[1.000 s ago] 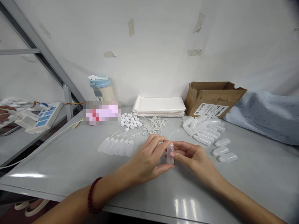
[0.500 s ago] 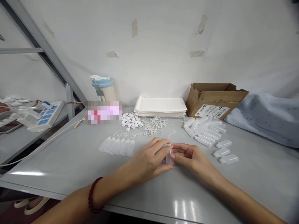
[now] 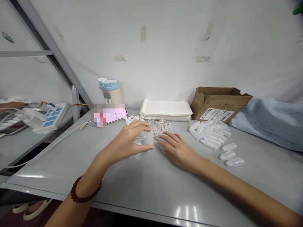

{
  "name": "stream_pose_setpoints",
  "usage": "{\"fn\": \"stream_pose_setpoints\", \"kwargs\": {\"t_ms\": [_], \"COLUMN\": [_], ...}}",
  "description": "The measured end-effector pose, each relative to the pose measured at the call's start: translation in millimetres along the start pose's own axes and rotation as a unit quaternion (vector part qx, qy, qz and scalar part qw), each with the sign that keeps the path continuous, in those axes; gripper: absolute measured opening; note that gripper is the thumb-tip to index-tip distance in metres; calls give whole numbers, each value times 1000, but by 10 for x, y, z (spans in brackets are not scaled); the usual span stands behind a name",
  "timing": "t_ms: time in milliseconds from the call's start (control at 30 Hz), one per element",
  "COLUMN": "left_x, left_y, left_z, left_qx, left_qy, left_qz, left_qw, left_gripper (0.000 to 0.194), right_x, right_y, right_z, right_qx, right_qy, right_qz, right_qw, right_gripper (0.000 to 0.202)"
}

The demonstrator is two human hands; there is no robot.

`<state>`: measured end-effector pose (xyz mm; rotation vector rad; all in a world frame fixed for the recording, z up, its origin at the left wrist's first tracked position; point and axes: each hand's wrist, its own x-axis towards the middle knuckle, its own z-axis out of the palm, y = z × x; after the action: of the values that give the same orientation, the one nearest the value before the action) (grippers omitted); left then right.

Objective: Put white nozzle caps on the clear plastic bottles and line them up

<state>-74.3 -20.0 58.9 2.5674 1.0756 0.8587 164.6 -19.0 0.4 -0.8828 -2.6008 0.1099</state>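
Note:
My left hand (image 3: 131, 138) is curved, with a small translucent plastic bottle (image 3: 149, 138), slightly blurred, held upright between its thumb and fingertips. Behind that hand, a row of corded bottles (image 3: 137, 155) is mostly hidden; only a few ends and cords show. My right hand (image 3: 178, 149) hangs palm down just to the right, fingers apart and holding nothing. Its fingertips are close to a heap of white cord loops (image 3: 163, 126). Small white caps (image 3: 132, 119) are partly covered by my left hand.
At the right lie a pile of clear bottles (image 3: 210, 134) and several loose ones (image 3: 228, 155). Against the wall stand a stack of white trays (image 3: 167, 108), an open cardboard box (image 3: 220, 101) and a tumbler (image 3: 111, 91). A phone (image 3: 118, 116) and a power strip (image 3: 53, 118) are leftward.
My left hand has moved left with the bottle, toward the corded row. My right hand has let go of the bottle, opened its fingers and shifted slightly left.

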Motion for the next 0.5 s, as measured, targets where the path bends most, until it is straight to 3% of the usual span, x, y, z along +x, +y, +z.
{"fn": "stream_pose_setpoints", "kwargs": {"t_ms": [133, 267, 500], "left_x": [-19, -21, -22], "left_y": [-101, -72, -27], "left_z": [-73, -15, 11], "left_qx": [11, 3, 18], "left_qy": [-86, -165, -218], "left_qz": [-84, -104, -127], "left_qw": [993, 981, 968], "left_gripper": [41, 40, 38], "right_x": [265, 343, 319], "right_y": [75, 127, 184], "right_z": [125, 209, 289], "right_qx": [-109, -132, -149], "right_qy": [-44, -37, -13], "right_qz": [-48, -51, 6], "right_qw": [992, 989, 989], "right_gripper": [33, 35, 37]}}
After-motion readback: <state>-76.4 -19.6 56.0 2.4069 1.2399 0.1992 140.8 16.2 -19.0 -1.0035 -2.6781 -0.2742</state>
